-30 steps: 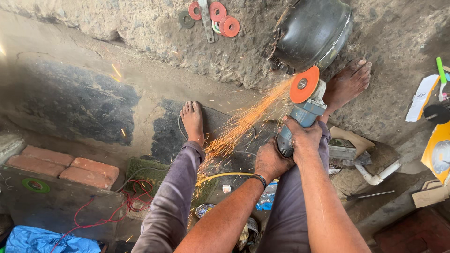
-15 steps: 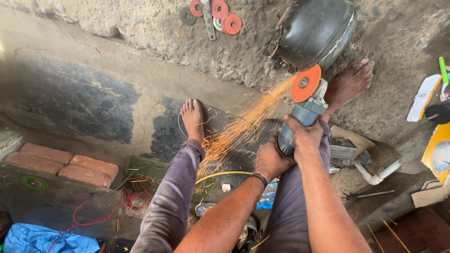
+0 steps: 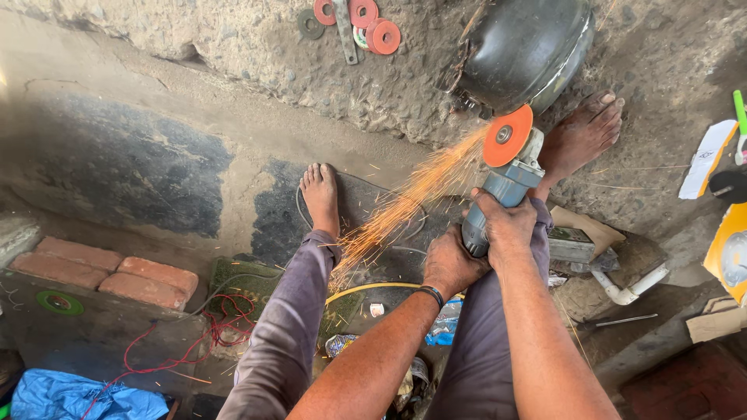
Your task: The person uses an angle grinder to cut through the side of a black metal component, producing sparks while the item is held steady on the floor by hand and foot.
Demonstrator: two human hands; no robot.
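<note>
Both my hands grip a blue angle grinder [image 3: 506, 190] with an orange disc [image 3: 507, 136]. My left hand [image 3: 450, 264] wraps the rear of its body, and my right hand [image 3: 510, 225] holds it just ahead. The disc's edge touches the rim of a dark round metal pot [image 3: 521, 50] lying on its side against the rough ground. Orange sparks [image 3: 405, 206] stream down-left toward my left foot [image 3: 320, 194]. My right foot [image 3: 580, 136] rests beside the pot, to the right of it.
Several red and dark discs and a flat wrench [image 3: 350, 19] lie at the top. Bricks [image 3: 109, 272], a green disc [image 3: 58, 302], red wires [image 3: 194, 342] and a blue bag [image 3: 78, 397] are at the left. A white pipe elbow [image 3: 630, 288] and cardboard sit right.
Grinding goes on with the disc at the pot's rim and the spark stream falling down-left. Hands, grinder and feet hold the same places.
</note>
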